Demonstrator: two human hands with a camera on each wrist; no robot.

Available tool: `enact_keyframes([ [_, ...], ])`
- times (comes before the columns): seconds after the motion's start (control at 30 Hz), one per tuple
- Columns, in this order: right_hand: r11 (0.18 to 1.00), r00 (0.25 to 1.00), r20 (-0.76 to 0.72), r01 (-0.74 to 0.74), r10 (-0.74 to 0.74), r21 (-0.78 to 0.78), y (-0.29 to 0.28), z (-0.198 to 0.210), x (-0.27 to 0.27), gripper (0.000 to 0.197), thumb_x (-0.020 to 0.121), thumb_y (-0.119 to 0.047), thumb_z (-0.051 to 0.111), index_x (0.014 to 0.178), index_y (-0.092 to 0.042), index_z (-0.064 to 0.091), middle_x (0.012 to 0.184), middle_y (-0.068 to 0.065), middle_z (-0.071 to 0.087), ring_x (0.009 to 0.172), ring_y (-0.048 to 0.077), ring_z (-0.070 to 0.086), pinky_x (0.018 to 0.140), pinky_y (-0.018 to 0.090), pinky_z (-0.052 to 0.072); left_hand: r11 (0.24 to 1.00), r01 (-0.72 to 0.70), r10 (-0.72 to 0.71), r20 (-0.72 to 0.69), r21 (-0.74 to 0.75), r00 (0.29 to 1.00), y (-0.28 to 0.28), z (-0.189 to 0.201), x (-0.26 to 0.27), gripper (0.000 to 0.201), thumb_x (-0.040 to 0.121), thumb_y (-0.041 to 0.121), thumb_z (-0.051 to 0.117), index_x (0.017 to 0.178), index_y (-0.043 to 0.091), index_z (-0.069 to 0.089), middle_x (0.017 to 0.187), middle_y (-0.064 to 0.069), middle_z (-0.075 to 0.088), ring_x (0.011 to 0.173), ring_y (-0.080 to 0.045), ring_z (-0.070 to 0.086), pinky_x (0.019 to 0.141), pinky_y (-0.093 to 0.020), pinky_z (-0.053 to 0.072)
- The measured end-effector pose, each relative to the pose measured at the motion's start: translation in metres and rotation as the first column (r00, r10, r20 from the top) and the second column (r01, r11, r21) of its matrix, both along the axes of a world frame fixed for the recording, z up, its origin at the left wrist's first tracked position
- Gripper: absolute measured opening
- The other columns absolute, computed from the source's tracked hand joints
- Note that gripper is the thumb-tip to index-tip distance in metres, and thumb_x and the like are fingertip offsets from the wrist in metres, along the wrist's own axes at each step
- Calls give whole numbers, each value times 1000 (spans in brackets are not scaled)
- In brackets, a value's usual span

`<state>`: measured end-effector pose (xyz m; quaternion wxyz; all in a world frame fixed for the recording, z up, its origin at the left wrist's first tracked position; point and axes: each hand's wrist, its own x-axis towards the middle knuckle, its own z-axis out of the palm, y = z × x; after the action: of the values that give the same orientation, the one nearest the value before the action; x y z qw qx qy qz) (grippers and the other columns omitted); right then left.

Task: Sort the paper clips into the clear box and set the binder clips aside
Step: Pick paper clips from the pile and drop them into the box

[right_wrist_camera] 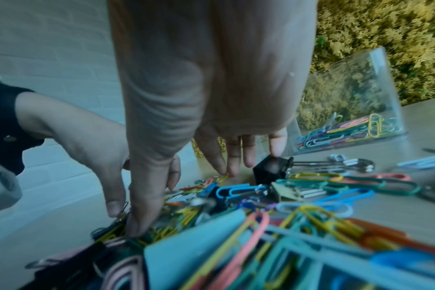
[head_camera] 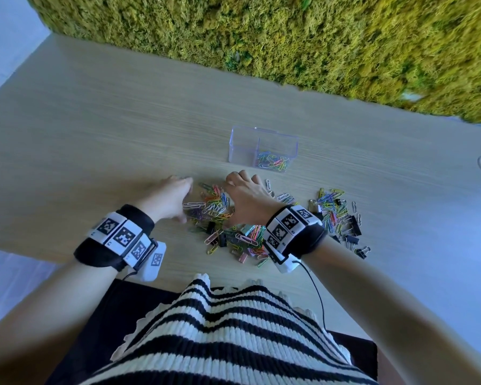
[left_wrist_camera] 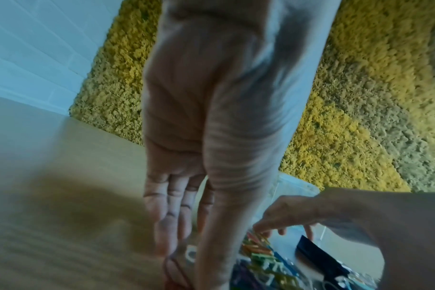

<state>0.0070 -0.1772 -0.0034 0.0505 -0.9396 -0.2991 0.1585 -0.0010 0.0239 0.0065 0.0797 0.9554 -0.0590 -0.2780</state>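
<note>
A: Paper clips (head_camera: 214,207), where do they lie?

B: Most sit in a mixed, many-coloured heap on the pale wooden surface (head_camera: 122,134), just in front of the person; a second scatter (head_camera: 335,209) lies to the right; a few already rest in the right compartment of the clear box (head_camera: 263,148), which stands behind the heap, its left compartment showing none.

A: And the moss wall (head_camera: 289,37)?

B: It runs along the far edge; its top is cut off by the frame.

A: The hands?

B: The left hand (head_camera: 172,198) lies at the heap's left edge, fingers straight and together, tips on or near the clips; the wrist view is too blurred to show contact. The right hand (head_camera: 247,198) covers the heap's middle, its grip spread downward, fingers loosely parted; the thumb and fingertips (right_wrist_camera: 224,166) touch clips, though whether any is pinched I cannot tell.

A: The binder clips (head_camera: 354,227)?

B: Black ones lie at the right scatter's edge; others are half buried in the heap under the right wrist; a black one (right_wrist_camera: 271,170) stands by the fingertips.
</note>
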Motion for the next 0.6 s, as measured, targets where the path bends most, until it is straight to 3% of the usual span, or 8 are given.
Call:
enact_keyframes([
  [0.07, 1000, 1000, 22, -11, 10, 13, 4, -1, -2, 89, 55, -63, 73, 129, -20, 47, 125, 3, 45, 114, 23, 35, 95, 42, 33, 998, 19, -15, 64, -56, 998, -9, -3, 2, 49, 59, 19, 87, 91, 18, 50, 90, 1, 57, 72, -16, 57, 51, -27, 39],
  [0.17, 1000, 999, 43, -20, 19, 22, 8, 0, -3, 69, 66, -57, 70, 122, -19, 55, 118, 1, 52, 114, 23, 36, 93, 41, 32, 988, 101, -83, 155, -117, 985, -23, -6, 6, 44, 60, 19, 86, 77, 19, 45, 78, 3, 54, 78, -22, 58, 60, -31, 40],
  [0.23, 1000, 998, 58, -15, 14, 22, 8, 1, -4, 53, 74, -51, 66, 115, -19, 61, 113, -1, 57, 114, 22, 36, 91, 40, 29, 980, 122, -94, 176, -156, 980, -25, -8, 9, 42, 59, 18, 85, 76, 19, 46, 78, -2, 57, 79, -25, 57, 61, -32, 40],
  [0.37, 995, 996, 58, 57, -62, 83, 4, -1, -4, 23, 80, -30, 63, 99, -19, 67, 99, 0, 65, 110, 23, 39, 87, 38, 25, 954, 118, -58, 216, -276, 975, -14, -11, 11, 42, 58, 16, 84, 92, 21, 60, 88, 3, 62, 82, -21, 58, 68, -34, 46],
  [0.5, 952, 977, -62, 213, -204, 220, -2, -1, -2, 26, 78, -30, 68, 103, -23, 70, 98, 5, 61, 109, 19, 40, 92, 37, 24, 939, 125, -43, 252, -320, 967, -4, -9, 10, 57, 58, 20, 87, 110, 19, 64, 87, 13, 47, 81, -15, 50, 67, -28, 34],
  [0.6, 890, 950, -136, 310, -280, 334, -7, 0, 1, 24, 76, -30, 72, 98, -22, 72, 99, 1, 66, 105, 16, 41, 89, 34, 24, 954, 121, -53, 245, -275, 968, 1, -6, 10, 66, 60, 27, 86, 121, 21, 61, 89, 13, 45, 81, -11, 45, 58, -21, 27],
])
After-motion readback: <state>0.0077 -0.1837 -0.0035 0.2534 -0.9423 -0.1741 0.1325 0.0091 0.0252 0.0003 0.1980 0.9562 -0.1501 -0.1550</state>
